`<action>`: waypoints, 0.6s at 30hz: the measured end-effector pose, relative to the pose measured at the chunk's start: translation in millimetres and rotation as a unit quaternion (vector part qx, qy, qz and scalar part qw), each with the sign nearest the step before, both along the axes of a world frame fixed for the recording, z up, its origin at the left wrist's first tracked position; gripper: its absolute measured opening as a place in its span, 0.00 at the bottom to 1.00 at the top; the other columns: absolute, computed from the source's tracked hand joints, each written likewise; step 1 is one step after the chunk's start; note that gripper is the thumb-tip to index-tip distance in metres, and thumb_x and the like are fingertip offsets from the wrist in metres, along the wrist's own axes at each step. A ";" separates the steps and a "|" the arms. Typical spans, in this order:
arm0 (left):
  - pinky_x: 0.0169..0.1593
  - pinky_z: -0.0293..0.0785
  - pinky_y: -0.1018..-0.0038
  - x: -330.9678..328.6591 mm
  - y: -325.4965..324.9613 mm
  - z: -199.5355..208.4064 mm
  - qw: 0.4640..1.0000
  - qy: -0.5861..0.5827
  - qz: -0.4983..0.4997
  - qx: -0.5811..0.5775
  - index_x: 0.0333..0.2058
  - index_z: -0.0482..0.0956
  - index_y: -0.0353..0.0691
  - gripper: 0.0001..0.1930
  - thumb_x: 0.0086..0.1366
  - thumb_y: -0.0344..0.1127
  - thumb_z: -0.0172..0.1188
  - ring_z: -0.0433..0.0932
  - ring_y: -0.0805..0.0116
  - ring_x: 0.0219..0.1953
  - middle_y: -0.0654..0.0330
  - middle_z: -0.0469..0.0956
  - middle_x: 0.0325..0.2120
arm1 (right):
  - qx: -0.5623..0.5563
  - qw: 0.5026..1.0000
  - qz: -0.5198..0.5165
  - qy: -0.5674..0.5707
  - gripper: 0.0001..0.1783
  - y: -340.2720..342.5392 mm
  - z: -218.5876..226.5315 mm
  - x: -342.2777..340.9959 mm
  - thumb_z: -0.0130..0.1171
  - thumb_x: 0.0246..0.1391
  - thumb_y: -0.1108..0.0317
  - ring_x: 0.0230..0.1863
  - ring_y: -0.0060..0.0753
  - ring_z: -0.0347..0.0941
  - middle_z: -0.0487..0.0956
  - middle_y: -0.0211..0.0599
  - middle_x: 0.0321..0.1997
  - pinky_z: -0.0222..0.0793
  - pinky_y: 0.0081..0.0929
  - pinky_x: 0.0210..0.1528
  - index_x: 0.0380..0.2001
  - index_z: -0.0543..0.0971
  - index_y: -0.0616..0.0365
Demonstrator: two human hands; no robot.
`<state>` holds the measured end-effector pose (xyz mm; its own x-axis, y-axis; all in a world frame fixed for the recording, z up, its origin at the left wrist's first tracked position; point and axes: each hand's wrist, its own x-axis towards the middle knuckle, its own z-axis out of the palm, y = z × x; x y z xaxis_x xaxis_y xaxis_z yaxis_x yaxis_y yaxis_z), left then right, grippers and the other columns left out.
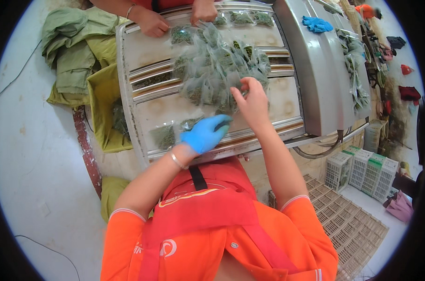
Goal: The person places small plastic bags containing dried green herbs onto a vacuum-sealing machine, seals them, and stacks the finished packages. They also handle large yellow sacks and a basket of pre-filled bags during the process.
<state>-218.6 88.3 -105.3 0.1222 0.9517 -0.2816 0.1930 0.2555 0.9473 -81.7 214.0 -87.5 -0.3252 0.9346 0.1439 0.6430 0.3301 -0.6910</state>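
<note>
A heap of clear plastic bags [217,65] filled with green plant pieces lies in the middle of the metal-framed table [280,96]. My right hand [253,103], bare, is at the heap's near right side with thumb and fingers apart. My left hand [204,135], in a blue glove, is near the table's front edge, its fingers curved and parted; the fingertips are slightly blurred. Beside that glove, a flat filled bag [164,136] lies at the front left, and another bag [190,123] lies partly behind the glove.
Across the table, another person's hands [151,22] are at the far bags. Several bags [241,18] line the far edge. Yellow-green sacks [102,112] stand left. A metal housing [311,70] with a blue glove [317,24] is right; white crates [372,171] stand on the floor.
</note>
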 end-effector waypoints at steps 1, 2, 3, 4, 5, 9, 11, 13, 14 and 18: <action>0.47 0.75 0.72 5.1 6.7 -14.2 0.999 -0.022 0.023 -0.013 0.50 0.75 0.35 0.14 0.67 0.31 0.55 0.79 0.70 0.41 0.54 0.80 0.40 | 0.035 0.999 0.014 -0.030 0.11 5.3 -6.9 -0.1 0.66 0.53 0.66 0.21 0.29 0.70 0.75 0.31 0.30 0.68 0.27 0.28 0.35 0.75 0.57; 0.47 0.75 0.72 9.0 13.4 -26.5 0.998 -0.043 0.047 -0.026 0.51 0.75 0.34 0.14 0.67 0.30 0.55 0.78 0.69 0.41 0.55 0.80 0.41 | 0.021 0.999 0.020 -0.025 0.10 7.9 -9.4 1.6 0.66 0.53 0.66 0.21 0.29 0.70 0.75 0.31 0.28 0.68 0.27 0.28 0.34 0.75 0.57; 0.48 0.75 0.72 10.2 18.9 -38.4 0.995 -0.064 0.070 -0.038 0.51 0.74 0.34 0.14 0.67 0.29 0.54 0.78 0.69 0.42 0.55 0.80 0.41 | 0.007 0.999 0.025 -0.020 0.10 11.4 -10.7 5.2 0.65 0.53 0.67 0.22 0.28 0.70 0.75 0.31 0.26 0.68 0.27 0.28 0.33 0.75 0.57; 0.49 0.74 0.72 8.6 24.3 -42.2 0.991 -0.088 0.081 -0.053 0.51 0.72 0.34 0.14 0.67 0.26 0.52 0.77 0.68 0.44 0.57 0.78 0.43 | -0.008 0.999 0.028 -0.016 0.09 13.5 -12.9 11.1 0.65 0.54 0.67 0.22 0.28 0.70 0.74 0.31 0.23 0.67 0.27 0.28 0.32 0.75 0.58; 0.50 0.73 0.72 10.1 25.7 -47.8 0.988 -0.107 0.096 -0.054 0.51 0.72 0.34 0.14 0.67 0.25 0.52 0.76 0.69 0.44 0.57 0.78 0.44 | -0.050 0.998 0.006 0.033 0.10 14.8 -15.4 17.0 0.65 0.53 0.66 0.23 0.31 0.71 0.74 0.31 0.23 0.68 0.30 0.28 0.32 0.75 0.57; 0.54 0.70 0.74 21.7 30.3 -58.2 0.983 -0.123 0.127 -0.051 0.52 0.71 0.34 0.16 0.65 0.19 0.47 0.74 0.69 0.48 0.57 0.76 0.46 | -0.121 0.986 -0.037 0.108 0.11 15.4 -15.2 31.2 0.66 0.52 0.63 0.28 0.39 0.74 0.75 0.33 0.25 0.70 0.38 0.32 0.32 0.75 0.55; 0.55 0.70 0.74 26.6 35.9 -64.4 0.979 -0.140 0.140 -0.053 0.51 0.71 0.34 0.17 0.64 0.18 0.47 0.74 0.69 0.48 0.57 0.76 0.45 | -0.042 0.999 -0.023 0.024 0.11 11.8 -6.7 19.2 0.65 0.52 0.62 0.30 0.39 0.75 0.75 0.32 0.27 0.70 0.37 0.33 0.33 0.75 0.54; 0.55 0.70 0.74 28.0 41.3 -62.6 0.981 -0.127 0.140 -0.055 0.51 0.71 0.34 0.18 0.63 0.17 0.46 0.74 0.70 0.47 0.58 0.76 0.45 | -0.006 1.000 -0.010 -0.020 0.10 12.2 -3.2 16.0 0.66 0.51 0.61 0.34 0.41 0.76 0.76 0.33 0.32 0.70 0.37 0.34 0.31 0.77 0.53; 0.55 0.70 0.74 28.7 41.7 -60.7 0.981 -0.120 0.140 -0.057 0.51 0.71 0.34 0.18 0.63 0.16 0.46 0.74 0.70 0.47 0.58 0.75 0.46 | -0.011 1.000 -0.004 -0.016 0.10 15.7 -5.3 16.8 0.66 0.51 0.61 0.35 0.42 0.76 0.77 0.33 0.33 0.70 0.38 0.34 0.30 0.77 0.53; 0.53 0.71 0.74 30.9 44.6 -65.6 0.971 -0.169 0.162 -0.041 0.52 0.72 0.36 0.17 0.65 0.21 0.50 0.75 0.70 0.47 0.58 0.77 0.44 | -0.072 0.983 -0.011 0.170 0.05 14.0 -2.2 37.4 0.64 0.55 0.67 0.27 0.25 0.71 0.76 0.29 0.37 0.67 0.25 0.30 0.31 0.81 0.56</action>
<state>-187.6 132.9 -170.9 -0.0817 0.9318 -0.3535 -0.2279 0.3279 0.9168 -44.3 227.9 -89.7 -0.2597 0.9598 0.1066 0.3724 0.2014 -0.9059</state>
